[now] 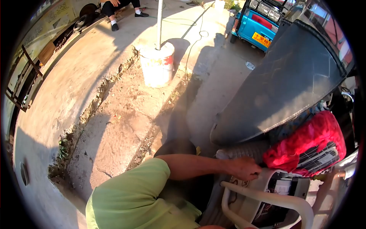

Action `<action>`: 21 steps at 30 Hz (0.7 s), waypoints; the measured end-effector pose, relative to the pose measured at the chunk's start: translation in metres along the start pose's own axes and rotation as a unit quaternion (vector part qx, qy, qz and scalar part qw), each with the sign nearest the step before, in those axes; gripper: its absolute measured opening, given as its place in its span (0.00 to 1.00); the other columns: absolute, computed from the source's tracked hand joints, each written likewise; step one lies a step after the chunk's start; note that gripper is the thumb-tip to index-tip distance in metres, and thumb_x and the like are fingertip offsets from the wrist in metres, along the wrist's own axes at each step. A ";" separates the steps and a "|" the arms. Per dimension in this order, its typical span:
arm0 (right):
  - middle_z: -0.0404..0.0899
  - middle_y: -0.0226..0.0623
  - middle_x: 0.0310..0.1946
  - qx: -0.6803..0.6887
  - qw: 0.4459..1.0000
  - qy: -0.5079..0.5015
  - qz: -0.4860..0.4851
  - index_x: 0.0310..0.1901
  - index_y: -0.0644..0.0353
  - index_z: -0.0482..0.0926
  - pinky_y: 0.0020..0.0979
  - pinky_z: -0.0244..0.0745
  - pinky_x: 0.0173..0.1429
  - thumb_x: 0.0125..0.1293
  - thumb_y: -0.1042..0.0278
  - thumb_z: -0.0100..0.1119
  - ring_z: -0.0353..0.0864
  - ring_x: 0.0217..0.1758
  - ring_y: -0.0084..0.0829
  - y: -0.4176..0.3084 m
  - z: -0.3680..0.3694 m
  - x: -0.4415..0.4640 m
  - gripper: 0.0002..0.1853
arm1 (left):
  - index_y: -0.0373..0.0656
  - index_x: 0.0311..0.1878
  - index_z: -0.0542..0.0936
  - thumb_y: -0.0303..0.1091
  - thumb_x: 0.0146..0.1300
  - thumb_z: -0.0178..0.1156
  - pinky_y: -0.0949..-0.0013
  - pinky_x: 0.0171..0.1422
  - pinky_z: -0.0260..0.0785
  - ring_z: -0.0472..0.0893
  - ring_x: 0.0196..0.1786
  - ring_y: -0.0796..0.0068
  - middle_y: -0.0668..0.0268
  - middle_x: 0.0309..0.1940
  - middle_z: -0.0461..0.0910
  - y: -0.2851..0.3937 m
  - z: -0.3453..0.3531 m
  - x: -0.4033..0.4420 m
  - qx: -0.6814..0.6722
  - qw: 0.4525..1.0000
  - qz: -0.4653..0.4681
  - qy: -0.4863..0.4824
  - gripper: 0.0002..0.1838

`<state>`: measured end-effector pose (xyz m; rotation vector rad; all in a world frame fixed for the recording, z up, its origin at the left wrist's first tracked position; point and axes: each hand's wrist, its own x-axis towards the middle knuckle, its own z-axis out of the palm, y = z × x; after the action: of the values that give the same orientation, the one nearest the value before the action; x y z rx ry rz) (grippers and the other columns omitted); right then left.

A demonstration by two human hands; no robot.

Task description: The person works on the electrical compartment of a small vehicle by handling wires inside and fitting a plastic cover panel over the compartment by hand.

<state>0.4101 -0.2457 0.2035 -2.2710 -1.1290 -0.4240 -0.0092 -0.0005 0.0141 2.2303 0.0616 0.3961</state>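
Note:
My left hand (246, 168) reaches in from the green sleeve, its fingers curled and pressed together. It rests at the upper edge of a beige plastic housing (244, 184), and whatever may be between the fingers is hidden. Wires and a dark box with a white label (282, 187) show inside the open housing. A thick beige tube rail (272, 197) curves across the front of it. Only a sliver of skin, apparently of my right hand or arm (213, 227), shows at the bottom edge, with its fingers out of sight.
A red fuzzy cover (305, 143) and a large dark panel (282, 76) rise beyond the housing. A white bucket (157, 68) holds an upright pole (159, 26). A blue vehicle (255, 28) is parked behind. Another person's legs (124, 7) show at top left.

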 end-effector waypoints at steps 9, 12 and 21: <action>0.78 0.31 0.41 0.008 0.995 -0.012 0.096 0.72 0.54 0.72 0.24 0.65 0.32 0.82 0.46 0.47 0.72 0.34 0.20 -0.008 0.001 0.002 0.27 | 0.44 0.41 0.81 0.44 0.67 0.58 0.44 0.47 0.77 0.85 0.40 0.42 0.49 0.33 0.85 -0.001 0.005 0.002 -0.003 1.000 0.009 0.005 0.13; 0.77 0.28 0.35 0.050 0.996 0.076 0.010 0.70 0.55 0.73 0.23 0.64 0.31 0.81 0.46 0.48 0.69 0.30 0.19 0.003 0.015 -0.005 0.27 | 0.44 0.41 0.81 0.44 0.66 0.58 0.43 0.47 0.77 0.85 0.40 0.42 0.48 0.34 0.85 0.001 0.002 0.000 0.003 1.000 0.006 -0.001 0.13; 0.73 0.27 0.24 0.016 0.997 0.015 0.067 0.35 0.60 0.73 0.27 0.63 0.29 0.77 0.47 0.58 0.67 0.25 0.19 -0.016 0.003 0.004 0.22 | 0.45 0.41 0.81 0.45 0.67 0.58 0.43 0.49 0.77 0.84 0.41 0.41 0.49 0.34 0.85 -0.004 0.010 0.006 -0.002 1.000 -0.002 -0.008 0.13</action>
<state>0.3996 -0.2339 0.2084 -2.2884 -0.9545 -0.3820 -0.0002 -0.0044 0.0073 2.2287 0.0579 0.3766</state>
